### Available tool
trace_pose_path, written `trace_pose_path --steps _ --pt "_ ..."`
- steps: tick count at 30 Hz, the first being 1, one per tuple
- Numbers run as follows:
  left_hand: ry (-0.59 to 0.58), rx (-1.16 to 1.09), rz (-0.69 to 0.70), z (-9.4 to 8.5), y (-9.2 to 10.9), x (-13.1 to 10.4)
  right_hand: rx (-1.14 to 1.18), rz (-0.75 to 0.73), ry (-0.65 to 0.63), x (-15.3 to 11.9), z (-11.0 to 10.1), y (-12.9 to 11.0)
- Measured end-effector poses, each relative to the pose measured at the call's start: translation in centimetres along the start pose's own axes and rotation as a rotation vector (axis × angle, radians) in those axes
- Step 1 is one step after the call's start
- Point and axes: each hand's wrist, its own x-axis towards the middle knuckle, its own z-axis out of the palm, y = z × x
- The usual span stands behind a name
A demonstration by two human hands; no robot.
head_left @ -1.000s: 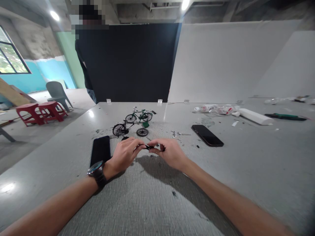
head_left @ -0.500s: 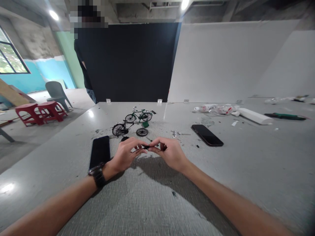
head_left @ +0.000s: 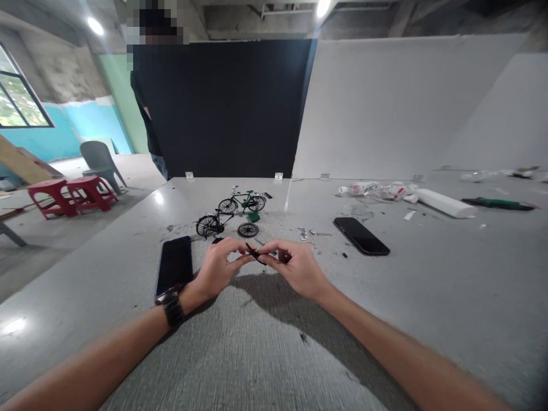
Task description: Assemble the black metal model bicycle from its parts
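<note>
Between my two hands is a small dark part (head_left: pixel 256 254), thin and elongated, its kind too small to make out. My left hand (head_left: pixel 220 264) pinches it from the left, thumb and fingertips closed. From the right, my right hand (head_left: pixel 295 267) pinches the same part. Just beyond the hands lies a loose spoked wheel (head_left: pixel 248 229). Left of that wheel is a black model bicycle (head_left: pixel 212 224) with only one wheel visible on it. Behind stands a green model bicycle (head_left: pixel 244 202) with both wheels on. A small green piece (head_left: pixel 254 217) rests between them.
A phone (head_left: pixel 174 265) lies by my left wrist, another phone (head_left: pixel 361 236) to the right. Small silvery parts (head_left: pixel 307 233) sit mid-table. Clear plastic wrapping (head_left: pixel 377 190), a white tube-like object (head_left: pixel 445 203) and a green-black tool (head_left: pixel 496 204) lie far right. A person (head_left: pixel 148 114) stands behind.
The dark part has turned between my fingertips, so more of its length now shows, slanting from upper left to lower right. Both hands stay in nearly the same place.
</note>
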Motion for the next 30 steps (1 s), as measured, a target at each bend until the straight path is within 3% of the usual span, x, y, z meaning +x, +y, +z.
trace_pose_path --steps 10,19,25,30 --pt "-0.035 -0.089 0.041 0.1 0.2 -0.1 0.01 0.016 0.005 -0.1 -0.2 0.3" --pt "-0.137 -0.129 -0.08 -0.2 0.6 0.1 0.036 0.005 -0.029 -0.1 -0.2 0.2" --pt "-0.186 -0.391 -0.228 0.3 0.6 0.0 0.014 0.014 -0.043 0.0 -0.3 -0.1" --pt "-0.207 -0.501 -0.321 0.6 0.6 0.3 -0.011 0.059 0.088 0.4 -1.2 0.5"
